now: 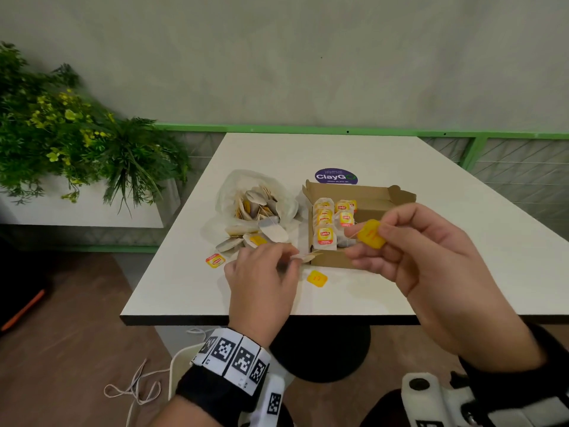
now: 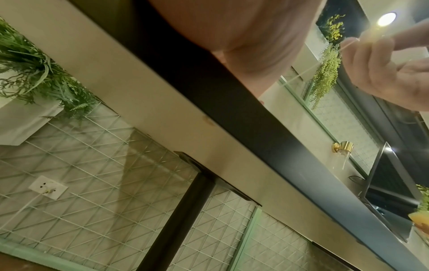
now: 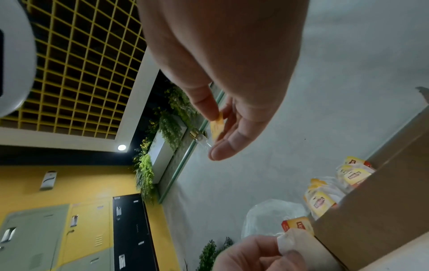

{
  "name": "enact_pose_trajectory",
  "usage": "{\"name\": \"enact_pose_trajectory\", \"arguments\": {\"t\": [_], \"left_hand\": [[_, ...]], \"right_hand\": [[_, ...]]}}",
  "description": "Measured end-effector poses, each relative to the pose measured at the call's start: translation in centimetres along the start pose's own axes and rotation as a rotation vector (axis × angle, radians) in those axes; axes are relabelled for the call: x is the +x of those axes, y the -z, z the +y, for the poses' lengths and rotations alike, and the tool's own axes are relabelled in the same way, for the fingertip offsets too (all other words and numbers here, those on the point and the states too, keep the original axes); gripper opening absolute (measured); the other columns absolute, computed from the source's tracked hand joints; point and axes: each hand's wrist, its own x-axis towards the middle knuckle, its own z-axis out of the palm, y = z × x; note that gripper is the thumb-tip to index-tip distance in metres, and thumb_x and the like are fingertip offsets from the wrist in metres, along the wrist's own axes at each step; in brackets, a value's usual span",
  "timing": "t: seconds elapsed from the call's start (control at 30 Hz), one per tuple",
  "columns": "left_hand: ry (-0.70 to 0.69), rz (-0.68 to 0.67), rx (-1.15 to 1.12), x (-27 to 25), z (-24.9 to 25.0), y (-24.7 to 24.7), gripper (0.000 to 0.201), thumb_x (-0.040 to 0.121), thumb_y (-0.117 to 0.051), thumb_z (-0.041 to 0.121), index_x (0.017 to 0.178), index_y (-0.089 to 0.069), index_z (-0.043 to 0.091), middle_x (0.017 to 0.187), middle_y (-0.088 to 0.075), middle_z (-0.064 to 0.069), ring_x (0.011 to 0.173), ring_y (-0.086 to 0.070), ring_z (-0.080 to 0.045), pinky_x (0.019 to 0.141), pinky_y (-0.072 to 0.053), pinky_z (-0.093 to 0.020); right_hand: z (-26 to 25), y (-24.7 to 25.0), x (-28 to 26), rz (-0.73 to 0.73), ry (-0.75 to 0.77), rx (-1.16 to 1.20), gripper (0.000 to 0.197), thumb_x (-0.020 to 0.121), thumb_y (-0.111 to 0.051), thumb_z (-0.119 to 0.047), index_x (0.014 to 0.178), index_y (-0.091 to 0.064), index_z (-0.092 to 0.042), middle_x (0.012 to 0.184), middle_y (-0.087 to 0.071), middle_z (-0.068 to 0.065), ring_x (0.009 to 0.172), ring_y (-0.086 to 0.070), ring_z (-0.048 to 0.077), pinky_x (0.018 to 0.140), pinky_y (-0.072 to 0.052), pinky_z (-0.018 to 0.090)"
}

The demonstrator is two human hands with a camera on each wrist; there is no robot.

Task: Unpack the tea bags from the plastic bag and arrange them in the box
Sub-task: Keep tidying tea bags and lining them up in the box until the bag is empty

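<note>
1. A yellow tag (image 1: pixel 372 233) is pinched in the right hand (image 1: pixel 431 266), thumb against forefinger; the remaining fingers are loosely curled beneath it.
2. The tea bag (image 1: pixel 303 257) is pinched by the left hand (image 1: pixel 264 282), low over the bench (image 1: pixel 462 241).
3. Between the two grips a thin string (image 1: pixel 332 246) is stretched; the long axis therefore runs from the right grip down and leftward to the left grip.
4. The box (image 1: pixel 366 208) lies directly behind this line, partly filled with upright bags in rows; its near corner is closest to the left grip, so that hand is judged better placed for insertion.
5. Farther left of that grip, the plastic bag (image 1: pixel 234 192) is seen, with more bags spilling out.
</note>
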Motion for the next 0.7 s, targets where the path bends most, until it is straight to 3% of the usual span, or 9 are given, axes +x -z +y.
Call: {"name": "enact_pose_trajectory", "arguments": {"t": [0.1,0.2,0.27,0.37,0.5,0.6,0.7], "left_hand": [[-0.004,0.006,-0.016,0.0,0.1,0.1,0.006,0.092,-0.068,0.041,0.095,-0.072,0.039,0.088,-0.064,0.021,0.092,-0.042,-0.008,0.080,-0.021,-0.032],[-0.019,-0.015,0.003,-0.1,0.1,0.1,0.005,0.088,-0.070,0.045,0.090,-0.071,0.040,0.087,-0.060,0.021,0.091,-0.037,-0.006,0.080,-0.019,-0.031],[-0.023,-0.065,0.036,-0.2,0.1,0.1,0.007,0.087,-0.069,0.047,0.087,-0.070,0.040,0.090,-0.055,0.023,0.093,-0.035,-0.006,0.082,-0.018,-0.030],[-0.040,-0.128,0.068,-0.2,0.1,0.3,0.014,0.086,-0.066,0.052,0.082,-0.065,0.039,0.093,-0.051,0.024,0.096,-0.034,-0.006,0.085,-0.018,-0.031],[-0.085,-0.162,0.043,-0.3,0.0,0.3,0.023,0.081,-0.069,0.053,0.074,-0.057,0.036,0.093,-0.050,0.023,0.098,-0.036,-0.008,0.085,-0.021,-0.033],[-0.116,-0.190,0.023,-0.4,-0.2,0.1,0.030,0.078,-0.072,0.055,0.071,-0.055,0.032,0.093,-0.051,0.022,0.102,-0.039,-0.008,0.087,-0.022,-0.033],[-0.149,-0.224,-0.016,-0.4,-0.1,0.4,0.029,0.074,-0.067,0.057,0.069,-0.053,0.032,0.096,-0.051,0.023,0.104,-0.040,-0.007,0.089,-0.024,-0.033]], "right_hand": [[-0.5,0.3,0.2,0.018,0.006,0.082,0.010,0.094,-0.048,-0.002,0.085,-0.052,-0.004,0.096,-0.071,0.031,0.074,-0.072,0.034,0.067,-0.060,0.034],[-0.7,0.5,0.5,0.014,0.016,0.123,0.016,0.098,-0.043,0.000,0.086,-0.051,-0.007,0.094,-0.071,0.028,0.075,-0.071,0.034,0.071,-0.062,0.036],[-0.4,0.6,0.7,0.000,-0.017,0.130,0.016,0.099,-0.042,-0.001,0.087,-0.050,-0.008,0.086,-0.071,0.025,0.071,-0.069,0.033,0.067,-0.060,0.035],[0.8,0.9,0.8,0.032,-0.096,0.081,0.020,0.099,-0.043,-0.002,0.083,-0.052,-0.010,0.065,-0.058,0.014,0.057,-0.054,0.024,0.057,-0.049,0.033],[3.3,1.8,1.0,0.075,-0.221,-0.039,0.021,0.099,-0.049,-0.006,0.079,-0.053,-0.012,0.063,-0.036,0.007,0.054,-0.033,0.019,0.055,-0.040,0.034],[5.4,2.2,1.2,0.072,-0.325,-0.135,0.017,0.100,-0.049,-0.010,0.084,-0.051,-0.014,0.064,-0.031,0.004,0.053,-0.027,0.017,0.054,-0.036,0.033],[7.1,2.0,1.8,0.052,-0.334,-0.225,0.013,0.100,-0.045,-0.006,0.092,-0.054,-0.011,0.061,-0.032,0.001,0.049,-0.029,0.015,0.052,-0.036,0.033]]}}
